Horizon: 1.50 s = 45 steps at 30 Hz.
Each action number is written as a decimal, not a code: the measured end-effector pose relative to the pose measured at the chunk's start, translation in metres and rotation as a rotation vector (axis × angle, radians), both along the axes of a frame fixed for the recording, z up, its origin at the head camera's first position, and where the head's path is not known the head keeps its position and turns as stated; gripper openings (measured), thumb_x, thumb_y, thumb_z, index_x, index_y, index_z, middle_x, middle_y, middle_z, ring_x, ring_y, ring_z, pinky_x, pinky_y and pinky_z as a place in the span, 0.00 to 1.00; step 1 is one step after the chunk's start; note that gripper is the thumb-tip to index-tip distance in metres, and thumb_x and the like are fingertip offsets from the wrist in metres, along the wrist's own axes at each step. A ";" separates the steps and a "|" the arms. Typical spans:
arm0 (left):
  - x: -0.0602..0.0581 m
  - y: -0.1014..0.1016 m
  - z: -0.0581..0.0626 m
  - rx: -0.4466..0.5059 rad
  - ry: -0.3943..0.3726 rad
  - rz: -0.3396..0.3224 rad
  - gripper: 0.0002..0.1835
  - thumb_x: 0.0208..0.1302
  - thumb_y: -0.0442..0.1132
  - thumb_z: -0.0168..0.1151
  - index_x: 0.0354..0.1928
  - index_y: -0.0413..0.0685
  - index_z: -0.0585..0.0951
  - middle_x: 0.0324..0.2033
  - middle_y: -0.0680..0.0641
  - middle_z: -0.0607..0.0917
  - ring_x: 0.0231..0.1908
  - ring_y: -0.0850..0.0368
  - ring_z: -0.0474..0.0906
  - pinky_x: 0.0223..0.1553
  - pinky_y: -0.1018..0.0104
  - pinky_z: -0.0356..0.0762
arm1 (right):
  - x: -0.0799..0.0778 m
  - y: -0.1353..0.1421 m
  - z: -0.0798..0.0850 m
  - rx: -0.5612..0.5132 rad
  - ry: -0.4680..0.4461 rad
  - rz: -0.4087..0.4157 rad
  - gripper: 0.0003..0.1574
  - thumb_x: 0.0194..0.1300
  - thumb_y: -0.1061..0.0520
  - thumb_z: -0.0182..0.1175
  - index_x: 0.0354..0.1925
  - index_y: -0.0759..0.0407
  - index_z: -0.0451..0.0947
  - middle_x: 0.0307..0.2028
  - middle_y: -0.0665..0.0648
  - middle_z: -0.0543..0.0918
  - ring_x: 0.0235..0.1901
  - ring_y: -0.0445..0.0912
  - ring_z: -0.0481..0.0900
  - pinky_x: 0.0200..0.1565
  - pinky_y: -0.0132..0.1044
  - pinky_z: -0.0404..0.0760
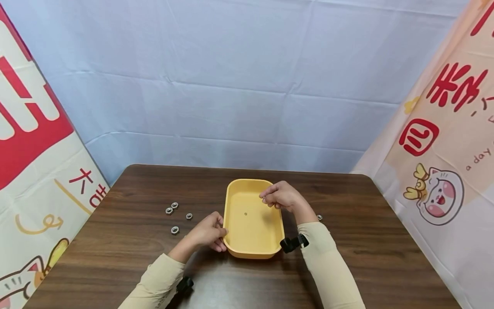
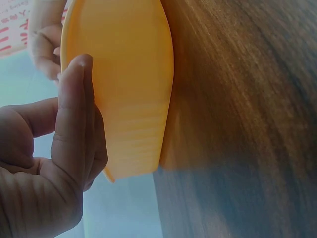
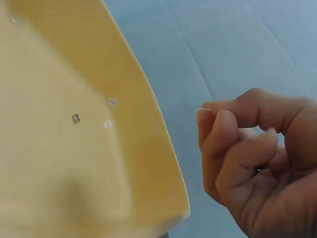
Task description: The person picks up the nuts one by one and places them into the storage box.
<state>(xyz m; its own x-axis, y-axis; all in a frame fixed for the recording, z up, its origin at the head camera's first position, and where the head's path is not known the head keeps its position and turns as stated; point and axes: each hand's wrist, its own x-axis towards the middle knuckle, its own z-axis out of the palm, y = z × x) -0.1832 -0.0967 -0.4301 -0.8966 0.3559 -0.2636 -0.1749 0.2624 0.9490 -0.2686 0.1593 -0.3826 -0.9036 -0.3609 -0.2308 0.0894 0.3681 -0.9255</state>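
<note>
A yellow plastic tray [image 1: 252, 253] lies on the table, with one small metal nut [image 1: 245, 213] on its floor. My left hand [image 1: 210, 233] grips the tray's left rim, thumb over the edge; its fingers lie along the outer wall in the left wrist view. Above the tray's right rim is my right hand [image 1: 283, 196], thumb and index finger meeting. In the right wrist view, a small metallic glint shows inside that hand's curled fingers, seemingly a nut [image 3: 258, 170] mostly hidden by them. The nut in the tray [image 3: 76, 118] appears there too, near a small oval mark on the wall.
Several metal nuts [image 1: 175, 230] lie on the brown wooden table [image 1: 115, 257] left of the tray. Another nut [image 1: 319, 217] is partly visible beside my right wrist. A pale cloth [image 1: 239, 107] hangs behind the table, and printed cloths flank both sides.
</note>
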 end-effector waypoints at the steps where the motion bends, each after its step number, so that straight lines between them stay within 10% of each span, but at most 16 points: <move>1: 0.000 0.000 0.000 0.000 -0.001 -0.001 0.10 0.62 0.26 0.50 0.41 0.34 0.60 0.20 0.36 0.79 0.15 0.52 0.79 0.17 0.62 0.78 | -0.001 -0.001 0.001 0.034 0.014 0.008 0.12 0.56 0.70 0.60 0.41 0.73 0.79 0.23 0.59 0.80 0.17 0.43 0.68 0.18 0.31 0.64; 26: 0.000 -0.001 -0.001 -0.001 0.010 -0.006 0.11 0.62 0.26 0.50 0.41 0.32 0.59 0.18 0.37 0.79 0.14 0.53 0.78 0.16 0.62 0.78 | -0.021 -0.031 0.004 0.399 0.077 0.066 0.05 0.51 0.70 0.62 0.27 0.64 0.82 0.17 0.56 0.79 0.12 0.42 0.60 0.15 0.32 0.55; 33: -0.001 0.000 0.000 0.011 0.016 -0.011 0.11 0.62 0.26 0.50 0.41 0.31 0.60 0.19 0.37 0.79 0.14 0.53 0.78 0.16 0.62 0.78 | -0.029 -0.045 -0.002 0.617 0.137 0.178 0.21 0.46 0.73 0.55 0.08 0.54 0.64 0.08 0.50 0.60 0.13 0.42 0.45 0.17 0.36 0.48; 45: -0.002 -0.001 0.000 0.016 0.006 -0.009 0.11 0.61 0.26 0.50 0.41 0.31 0.60 0.19 0.37 0.78 0.13 0.54 0.78 0.16 0.62 0.78 | -0.024 -0.066 -0.012 0.762 0.249 0.340 0.26 0.40 0.76 0.53 0.05 0.51 0.56 0.05 0.48 0.56 0.10 0.41 0.48 0.17 0.33 0.49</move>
<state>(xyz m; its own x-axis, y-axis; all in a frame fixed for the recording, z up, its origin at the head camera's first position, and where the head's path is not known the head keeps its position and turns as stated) -0.1848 -0.0974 -0.4304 -0.8948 0.3686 -0.2520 -0.1665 0.2483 0.9543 -0.2929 0.0933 -0.3946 -0.8312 -0.4481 -0.3291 -0.3102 0.8651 -0.3943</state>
